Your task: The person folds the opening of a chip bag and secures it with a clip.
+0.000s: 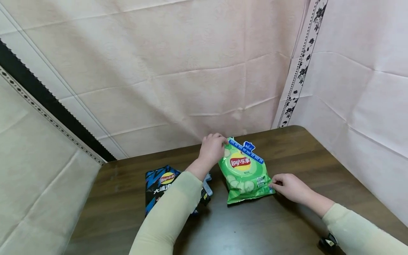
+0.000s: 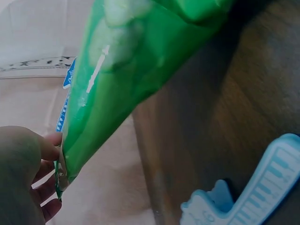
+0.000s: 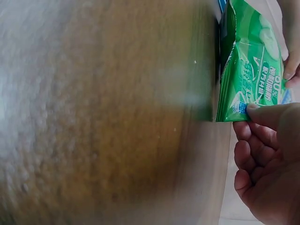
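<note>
A green Lay's chip bag [image 1: 243, 173] stands tilted over the table, its printed front toward the head camera. Along its top edge runs a blue bag clip [image 1: 246, 151]. My left hand [image 1: 213, 150] pinches the bag's upper left corner, thumb and fingers on either side of it in the left wrist view. My right hand [image 1: 291, 187] pinches the lower right corner between thumb and forefinger, the other fingers curled below. Left of the green bag lies a black and blue Lay's chip bag [image 1: 162, 182], partly hidden behind my left forearm. A light blue piano-patterned clip [image 2: 262, 187] is beside it.
The dark wooden table [image 1: 111, 198] ends at a back edge against a pale hanging cloth [image 1: 178, 71]. More cloth hangs at the left and right sides. A small black object [image 1: 327, 243] sits by my right sleeve at the front right.
</note>
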`<state>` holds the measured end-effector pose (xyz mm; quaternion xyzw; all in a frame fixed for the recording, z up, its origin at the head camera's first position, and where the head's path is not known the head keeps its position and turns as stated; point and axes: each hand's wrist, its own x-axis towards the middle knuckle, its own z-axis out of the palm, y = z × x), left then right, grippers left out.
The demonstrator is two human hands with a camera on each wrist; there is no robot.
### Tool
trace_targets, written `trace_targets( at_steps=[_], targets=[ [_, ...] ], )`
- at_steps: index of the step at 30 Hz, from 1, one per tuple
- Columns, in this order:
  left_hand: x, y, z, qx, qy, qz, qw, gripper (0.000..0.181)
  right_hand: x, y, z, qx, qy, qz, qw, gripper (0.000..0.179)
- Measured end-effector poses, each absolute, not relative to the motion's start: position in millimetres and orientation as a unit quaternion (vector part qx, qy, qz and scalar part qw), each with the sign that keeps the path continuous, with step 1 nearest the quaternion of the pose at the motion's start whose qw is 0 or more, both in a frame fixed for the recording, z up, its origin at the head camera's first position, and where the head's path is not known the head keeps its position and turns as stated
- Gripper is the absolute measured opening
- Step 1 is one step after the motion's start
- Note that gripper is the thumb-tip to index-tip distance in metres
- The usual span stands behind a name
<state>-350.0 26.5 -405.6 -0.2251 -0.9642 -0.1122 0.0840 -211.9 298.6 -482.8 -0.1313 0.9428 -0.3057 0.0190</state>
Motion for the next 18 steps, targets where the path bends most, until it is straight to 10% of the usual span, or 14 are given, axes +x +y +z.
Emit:
trace_targets(
  at_steps=[18],
  targets=[
    [-370, 32, -447, -0.233, -0.967, -0.091, -0.037, 0.029, -214, 300, -481, -0.117, 0.946, -0.301, 0.026, 0.01]
  ],
)
